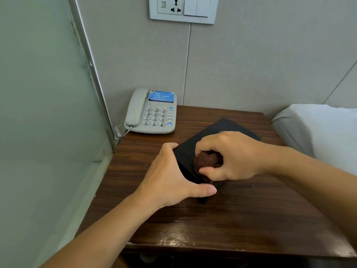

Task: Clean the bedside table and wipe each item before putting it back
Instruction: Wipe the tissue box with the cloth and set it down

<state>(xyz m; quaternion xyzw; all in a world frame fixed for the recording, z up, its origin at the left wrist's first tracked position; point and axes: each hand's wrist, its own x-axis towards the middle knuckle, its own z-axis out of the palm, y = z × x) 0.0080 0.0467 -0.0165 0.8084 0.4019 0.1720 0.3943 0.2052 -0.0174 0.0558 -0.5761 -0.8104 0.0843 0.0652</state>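
I see the left hand (170, 176) gripping the black tray's (218, 130) near-left edge on the bedside table (231, 219); the right hand (234, 157) clutches a balled brown cloth (206, 160) on it; phone (152, 112) far left.

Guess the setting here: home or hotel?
Probably a hotel room. A corded desk phone with a printed info card sits on a dark wood bedside table, white bedding lies just to its right, and a wall plate combines a socket and switches.
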